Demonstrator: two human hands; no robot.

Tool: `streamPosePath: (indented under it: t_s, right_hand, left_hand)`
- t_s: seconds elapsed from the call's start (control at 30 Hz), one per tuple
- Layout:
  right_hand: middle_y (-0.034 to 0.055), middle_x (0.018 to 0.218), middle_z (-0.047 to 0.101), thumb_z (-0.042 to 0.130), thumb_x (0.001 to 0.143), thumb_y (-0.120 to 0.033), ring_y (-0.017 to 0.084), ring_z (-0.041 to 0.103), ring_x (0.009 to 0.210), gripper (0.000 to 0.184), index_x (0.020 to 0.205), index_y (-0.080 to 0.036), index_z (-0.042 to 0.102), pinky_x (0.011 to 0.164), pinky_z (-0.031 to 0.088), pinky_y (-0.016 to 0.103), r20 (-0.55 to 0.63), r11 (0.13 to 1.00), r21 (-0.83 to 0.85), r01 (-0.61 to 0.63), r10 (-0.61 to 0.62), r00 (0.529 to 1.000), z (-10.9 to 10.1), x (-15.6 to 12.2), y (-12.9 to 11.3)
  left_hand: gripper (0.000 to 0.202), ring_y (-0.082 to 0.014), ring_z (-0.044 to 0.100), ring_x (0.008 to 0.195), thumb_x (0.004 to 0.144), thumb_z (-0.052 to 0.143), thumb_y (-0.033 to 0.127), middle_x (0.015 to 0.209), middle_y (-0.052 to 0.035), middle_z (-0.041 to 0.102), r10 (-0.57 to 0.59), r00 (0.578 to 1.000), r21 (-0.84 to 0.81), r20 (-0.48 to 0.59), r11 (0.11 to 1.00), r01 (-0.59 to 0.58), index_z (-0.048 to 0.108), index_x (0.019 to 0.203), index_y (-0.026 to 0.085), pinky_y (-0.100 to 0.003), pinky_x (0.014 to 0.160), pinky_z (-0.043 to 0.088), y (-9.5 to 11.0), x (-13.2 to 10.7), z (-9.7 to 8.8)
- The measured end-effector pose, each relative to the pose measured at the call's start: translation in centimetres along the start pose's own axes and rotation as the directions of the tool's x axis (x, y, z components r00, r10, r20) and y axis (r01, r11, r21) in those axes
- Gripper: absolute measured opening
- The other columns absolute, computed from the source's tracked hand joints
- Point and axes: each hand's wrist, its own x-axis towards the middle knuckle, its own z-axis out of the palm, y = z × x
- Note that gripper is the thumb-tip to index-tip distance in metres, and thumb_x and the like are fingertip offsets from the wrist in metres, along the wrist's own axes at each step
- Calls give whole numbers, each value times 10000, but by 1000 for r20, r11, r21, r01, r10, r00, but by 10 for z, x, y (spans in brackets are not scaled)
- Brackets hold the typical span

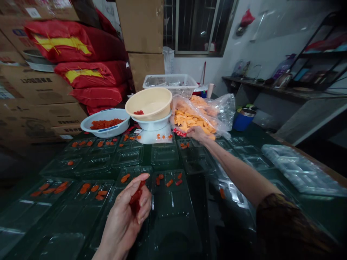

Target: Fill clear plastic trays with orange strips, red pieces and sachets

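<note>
Curled around orange-red pieces (136,198), the left hand (127,213) occupied the lower centre of the frame; the right hand (197,133) met a red-and-white strip (179,133) beside the bag (225,108) of yellow pieces (187,118), its closure indiscernible. A snug left curl seemed best against spillage. Raised edges of the clear tray (173,204) at bottom centre bounded low movement, whereas open air above offered room.
</note>
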Motion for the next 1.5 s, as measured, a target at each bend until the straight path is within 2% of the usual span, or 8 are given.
streamPosePath:
  t_s: [0.2,0.37,0.43,0.53,0.8,1.2,1.37,1.5]
  right_hand:
    - [57,736,632,627,727,-184,211,593,848,52,711,-135,621,721,434,275,58,972,104,-210,205,977,-28,-20,-1]
    - [36,782,630,296,902,-444,143,597,720,371,973,-189,556,653,470,276,230,852,440,-284,198,953,-18,-102,-63]
    - [24,723,607,263,884,-530,156,592,676,437,906,-191,537,669,477,323,602,311,737,-600,100,792,-14,-142,-93]
    - [-3,609,563,275,889,-489,160,579,629,406,734,-193,506,682,468,326,754,-261,617,-742,-72,653,-15,-184,-123]
    - [-17,526,534,310,873,-272,119,522,531,323,647,-189,525,567,436,245,719,-564,575,-593,2,695,-17,-197,-124]
    - [-13,530,535,460,767,-282,123,505,509,162,673,-176,540,518,405,233,769,-403,576,-711,-28,639,-11,-186,-110]
    - [-7,524,542,465,656,-92,106,503,510,106,624,-156,543,508,407,216,648,-221,734,-642,-54,760,-16,-178,-93]
    - [37,690,632,503,644,-47,85,497,502,136,728,-133,567,457,389,205,376,294,863,-412,172,910,-27,-138,-57]
  left_hand:
    - [225,-52,300,360,763,591,337,499,50,407,-41,996,68,78,997,36,605,918,174,-172,351,189,-1,6,16]
    - [205,-79,356,436,765,592,342,509,19,449,308,927,572,216,729,-376,665,810,156,-204,427,256,-2,20,43]
    - [161,-114,433,531,772,582,296,590,-15,521,452,797,681,402,434,-590,682,765,170,-231,520,339,-6,27,52]
    - [179,-164,482,674,804,523,251,680,-43,538,511,595,668,620,54,-743,673,731,186,-277,659,388,-13,34,61]
    - [218,-193,520,881,834,442,179,931,-100,534,624,395,580,674,-115,-807,651,894,161,-291,776,424,-26,31,64]
    - [224,-155,459,483,731,595,314,554,-22,549,417,768,850,486,-21,-526,693,922,249,-243,516,263,-8,15,77]
    - [201,-109,483,510,721,571,247,668,-26,580,207,913,658,351,639,-398,644,894,176,-197,458,307,7,18,77]
    - [173,-60,410,420,662,585,165,680,-16,546,42,977,379,208,917,-120,613,828,124,-169,348,238,21,23,65]
